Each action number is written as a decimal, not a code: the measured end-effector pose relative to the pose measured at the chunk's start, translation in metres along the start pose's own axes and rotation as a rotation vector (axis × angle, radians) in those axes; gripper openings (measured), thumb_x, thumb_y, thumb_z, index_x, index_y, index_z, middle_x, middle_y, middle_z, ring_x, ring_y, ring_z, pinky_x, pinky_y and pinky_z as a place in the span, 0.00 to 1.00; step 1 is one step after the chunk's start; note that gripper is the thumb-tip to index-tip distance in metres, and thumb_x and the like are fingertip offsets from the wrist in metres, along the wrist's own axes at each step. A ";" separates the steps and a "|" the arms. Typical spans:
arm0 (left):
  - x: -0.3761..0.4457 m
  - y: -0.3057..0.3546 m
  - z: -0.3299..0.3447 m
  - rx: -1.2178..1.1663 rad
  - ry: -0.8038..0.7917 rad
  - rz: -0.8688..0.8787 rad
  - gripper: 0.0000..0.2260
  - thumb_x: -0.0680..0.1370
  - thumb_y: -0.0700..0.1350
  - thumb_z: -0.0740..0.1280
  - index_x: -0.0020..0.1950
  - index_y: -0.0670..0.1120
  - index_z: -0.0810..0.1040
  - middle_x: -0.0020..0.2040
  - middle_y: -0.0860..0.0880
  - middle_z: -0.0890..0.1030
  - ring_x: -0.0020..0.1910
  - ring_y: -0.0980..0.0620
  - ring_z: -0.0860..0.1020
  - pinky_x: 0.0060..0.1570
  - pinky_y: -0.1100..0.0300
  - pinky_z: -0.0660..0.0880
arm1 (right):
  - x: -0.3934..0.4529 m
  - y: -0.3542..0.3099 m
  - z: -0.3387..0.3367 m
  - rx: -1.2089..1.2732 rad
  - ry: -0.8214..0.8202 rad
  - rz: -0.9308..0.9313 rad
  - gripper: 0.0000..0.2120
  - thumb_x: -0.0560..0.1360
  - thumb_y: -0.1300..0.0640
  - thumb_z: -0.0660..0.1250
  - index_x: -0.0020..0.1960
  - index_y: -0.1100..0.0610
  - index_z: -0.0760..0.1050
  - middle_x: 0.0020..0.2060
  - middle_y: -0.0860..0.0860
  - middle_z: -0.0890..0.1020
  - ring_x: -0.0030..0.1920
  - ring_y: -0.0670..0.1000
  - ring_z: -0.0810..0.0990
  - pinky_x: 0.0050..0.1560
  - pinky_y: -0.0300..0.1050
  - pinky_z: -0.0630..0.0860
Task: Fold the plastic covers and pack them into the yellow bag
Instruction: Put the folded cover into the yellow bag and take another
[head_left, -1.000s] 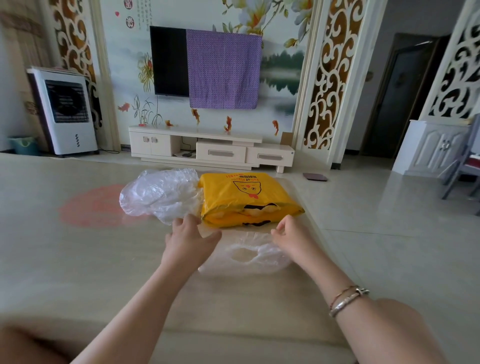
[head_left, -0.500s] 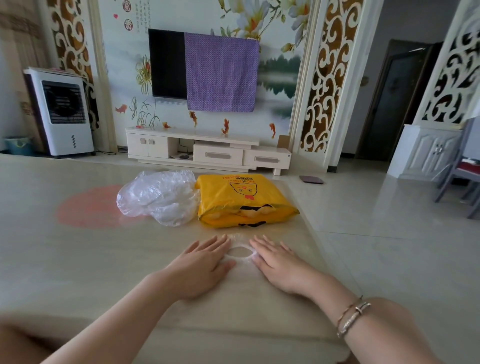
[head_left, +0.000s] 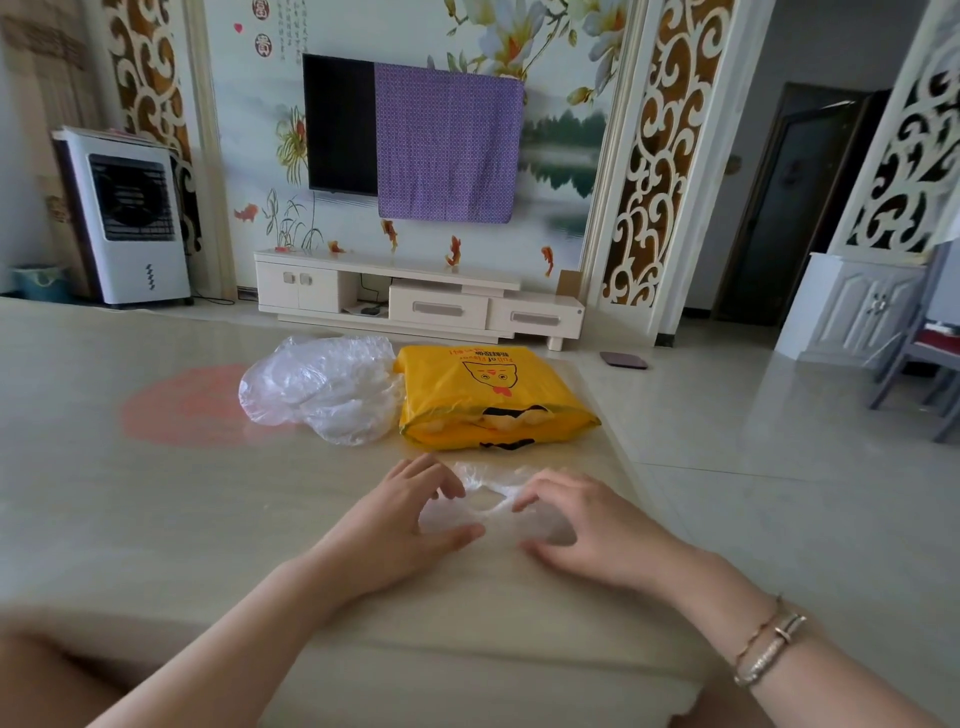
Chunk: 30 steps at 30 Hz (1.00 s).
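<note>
The left hand (head_left: 400, 525) and the right hand (head_left: 582, 525) both pinch one clear plastic cover (head_left: 493, 506) with curled fingers, on the glossy beige table (head_left: 156, 519). Just behind the cover lies the yellow bag (head_left: 488, 400); a heap of clear plastic covers (head_left: 322, 387) touches the bag's left side. Beyond the bag stand a white TV cabinet (head_left: 415, 299), and a wall television (head_left: 340, 124) half covered by purple cloth (head_left: 449, 150).

Both hands partly hide the clear plastic cover (head_left: 491, 501)
</note>
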<state>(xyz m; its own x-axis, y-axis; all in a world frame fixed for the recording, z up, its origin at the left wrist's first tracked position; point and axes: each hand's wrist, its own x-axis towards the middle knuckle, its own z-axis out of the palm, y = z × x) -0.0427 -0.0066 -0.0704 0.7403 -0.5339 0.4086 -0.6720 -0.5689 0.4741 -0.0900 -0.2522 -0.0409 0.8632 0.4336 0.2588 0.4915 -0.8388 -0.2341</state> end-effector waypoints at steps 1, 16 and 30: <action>0.001 0.000 0.001 -0.004 -0.015 -0.011 0.25 0.66 0.76 0.60 0.53 0.60 0.72 0.52 0.65 0.71 0.55 0.64 0.69 0.56 0.65 0.70 | 0.000 -0.002 0.001 -0.009 -0.010 0.000 0.10 0.75 0.51 0.68 0.56 0.49 0.77 0.54 0.42 0.78 0.57 0.40 0.72 0.61 0.37 0.68; 0.023 -0.005 0.000 -0.271 0.211 -0.364 0.08 0.78 0.40 0.64 0.39 0.46 0.77 0.33 0.52 0.83 0.34 0.60 0.78 0.37 0.68 0.71 | 0.049 0.000 0.018 0.373 0.270 0.537 0.08 0.78 0.54 0.60 0.42 0.54 0.74 0.31 0.48 0.82 0.37 0.51 0.81 0.42 0.51 0.78; 0.046 0.008 0.008 0.363 0.138 -0.666 0.03 0.79 0.43 0.57 0.51 0.46 0.66 0.52 0.47 0.79 0.51 0.43 0.79 0.34 0.58 0.65 | 0.067 0.007 0.031 -0.332 0.120 0.593 0.16 0.83 0.48 0.54 0.65 0.57 0.64 0.44 0.52 0.78 0.39 0.54 0.75 0.35 0.45 0.68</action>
<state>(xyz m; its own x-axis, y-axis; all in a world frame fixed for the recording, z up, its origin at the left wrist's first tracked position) -0.0144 -0.0409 -0.0540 0.9708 0.0626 0.2315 -0.0304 -0.9253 0.3780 -0.0245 -0.2189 -0.0546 0.9471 -0.1527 0.2823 -0.1373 -0.9878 -0.0738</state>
